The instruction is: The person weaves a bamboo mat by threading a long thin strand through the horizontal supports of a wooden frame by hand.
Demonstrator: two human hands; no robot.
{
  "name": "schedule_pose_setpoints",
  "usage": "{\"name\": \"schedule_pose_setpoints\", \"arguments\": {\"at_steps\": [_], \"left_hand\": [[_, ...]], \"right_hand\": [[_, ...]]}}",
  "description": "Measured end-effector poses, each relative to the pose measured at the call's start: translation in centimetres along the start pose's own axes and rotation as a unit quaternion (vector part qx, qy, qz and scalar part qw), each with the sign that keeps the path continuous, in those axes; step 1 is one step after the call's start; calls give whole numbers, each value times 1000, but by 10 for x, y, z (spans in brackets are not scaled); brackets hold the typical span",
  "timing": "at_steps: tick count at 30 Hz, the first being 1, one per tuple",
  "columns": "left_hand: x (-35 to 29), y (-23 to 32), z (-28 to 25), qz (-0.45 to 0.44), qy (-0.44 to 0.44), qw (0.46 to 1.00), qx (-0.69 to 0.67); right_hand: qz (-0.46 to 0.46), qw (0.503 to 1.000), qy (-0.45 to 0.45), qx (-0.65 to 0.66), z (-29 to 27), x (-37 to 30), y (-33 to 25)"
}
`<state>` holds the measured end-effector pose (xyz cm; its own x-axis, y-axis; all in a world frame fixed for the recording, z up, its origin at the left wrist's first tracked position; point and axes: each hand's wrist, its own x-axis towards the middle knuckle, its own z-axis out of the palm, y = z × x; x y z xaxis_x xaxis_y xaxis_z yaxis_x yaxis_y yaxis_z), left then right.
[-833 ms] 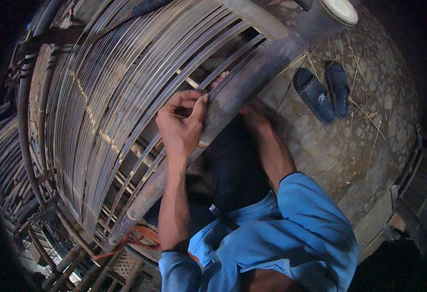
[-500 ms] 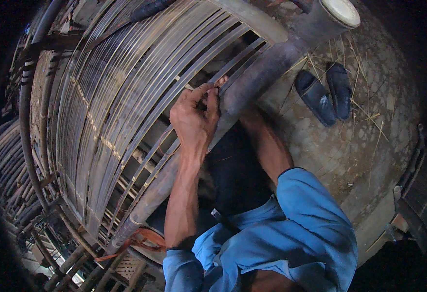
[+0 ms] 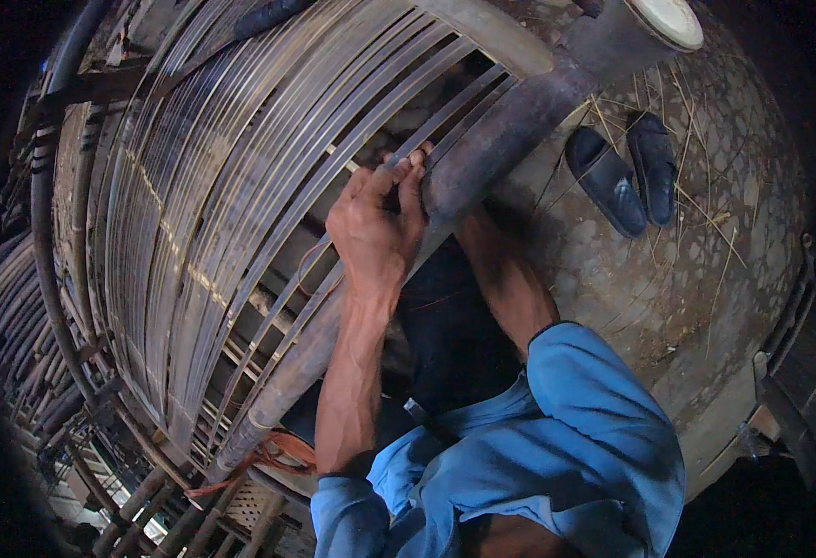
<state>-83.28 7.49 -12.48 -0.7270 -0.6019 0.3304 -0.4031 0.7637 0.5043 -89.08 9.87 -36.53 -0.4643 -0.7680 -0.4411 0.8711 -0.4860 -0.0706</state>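
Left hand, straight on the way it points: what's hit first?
Probably the right hand's fingertips, just past the left hand beside the thick pole; depth is unclear, they may already touch.

the pole [image 3: 496,153] runs aslant from lower left to upper right, slats [image 3: 240,139] side by side on its left, floor [image 3: 631,307] on its right. a crosspiece [image 3: 487,37] meets it near the upper end. the left hand [image 3: 375,219] is just left of the pole, over the nearest slats; the right forearm [image 3: 508,274] passes under the pole. two slippers [image 3: 605,183] lie side by side on the floor, straw [image 3: 706,219] beside them. cord [image 3: 287,450] lies by the pole's lower end; rods [image 3: 26,312] lie far left, beyond the slats.
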Motion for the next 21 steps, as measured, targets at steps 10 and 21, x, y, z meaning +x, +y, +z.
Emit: {"name": "schedule_pose_setpoints", "arguments": {"at_steps": [10,21], "left_hand": [[-5,-23,-11,-67,-48,983,-166],[-13,-50,-23,-47,-63,962,-261]], "right_hand": [[33,996,19,-85,-18,-50,-50],[-356,542,-204,-733,203,-184,-117]]}}
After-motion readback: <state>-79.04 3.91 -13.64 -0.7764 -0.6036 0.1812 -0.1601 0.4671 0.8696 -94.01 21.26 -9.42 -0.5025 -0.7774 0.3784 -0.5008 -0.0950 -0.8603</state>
